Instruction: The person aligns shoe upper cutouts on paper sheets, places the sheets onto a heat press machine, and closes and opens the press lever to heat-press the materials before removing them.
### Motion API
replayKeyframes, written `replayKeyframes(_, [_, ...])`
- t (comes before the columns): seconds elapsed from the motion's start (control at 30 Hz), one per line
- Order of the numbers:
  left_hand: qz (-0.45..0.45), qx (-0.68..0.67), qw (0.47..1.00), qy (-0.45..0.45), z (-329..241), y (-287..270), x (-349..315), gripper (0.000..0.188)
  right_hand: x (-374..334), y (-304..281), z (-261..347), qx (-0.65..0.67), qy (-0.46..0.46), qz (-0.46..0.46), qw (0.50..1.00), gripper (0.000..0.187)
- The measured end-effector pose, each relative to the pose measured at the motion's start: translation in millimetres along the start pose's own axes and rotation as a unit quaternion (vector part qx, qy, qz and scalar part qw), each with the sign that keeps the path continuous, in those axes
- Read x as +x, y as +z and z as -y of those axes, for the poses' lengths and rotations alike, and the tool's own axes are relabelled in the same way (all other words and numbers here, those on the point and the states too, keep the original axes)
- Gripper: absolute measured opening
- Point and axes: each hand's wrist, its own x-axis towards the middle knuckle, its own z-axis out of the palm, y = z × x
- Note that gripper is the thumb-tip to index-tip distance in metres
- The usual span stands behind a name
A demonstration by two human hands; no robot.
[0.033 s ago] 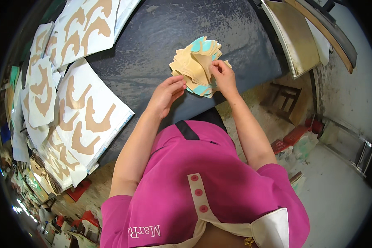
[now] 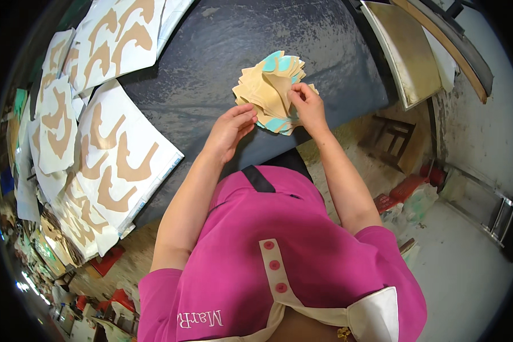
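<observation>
A fanned pile of tan cut pieces (image 2: 257,85), some with turquoise patches, lies on the dark table (image 2: 205,68). They look like thin leather or fabric; the exact material is unclear. At the pile's right side, my right hand (image 2: 309,108) pinches the edge of one raised tan piece (image 2: 278,91) between thumb and fingers. My left hand (image 2: 231,131) rests against the pile's near left edge, fingertips touching it, with the fingers loosely bent and nothing visibly gripped.
White sheets with tan curved shapes (image 2: 132,137) overlap along the table's left side. A padded panel (image 2: 402,45) stands beyond the right edge. On the floor to the right are a wooden stool (image 2: 390,139), red items (image 2: 407,185) and a metal ladder (image 2: 499,219).
</observation>
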Motion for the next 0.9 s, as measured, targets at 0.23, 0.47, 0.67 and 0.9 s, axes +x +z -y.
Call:
replayKeyframes(0.23, [-0.099, 0.0, 0.995, 0.013, 28.1, 43.5, 19.1, 0.04, 8.1, -10.6, -3.7, 0.068, -0.001, 0.098, 0.993, 0.016])
replayKeyframes(0.47, [-0.178, 0.041, 0.973, 0.14, 41.3, 78.8, 41.8, 0.036, 22.3, -29.8, -5.9, 0.027, 0.008, 0.334, 0.942, 0.026])
replayKeyframes(0.67, [-0.331, 0.289, 0.865, 0.24, 44.3, 102.6, 56.8, 0.024, 41.4, -45.3, -21.3, 0.051, -0.058, 0.372, 0.925, 0.025])
replayKeyframes(0.9, [-0.292, 0.415, 0.763, 0.4, 48.5, 131.1, 63.2, 0.013, 67.7, -74.0, -6.3, -0.07, -0.089, 0.286, 0.951, 0.034])
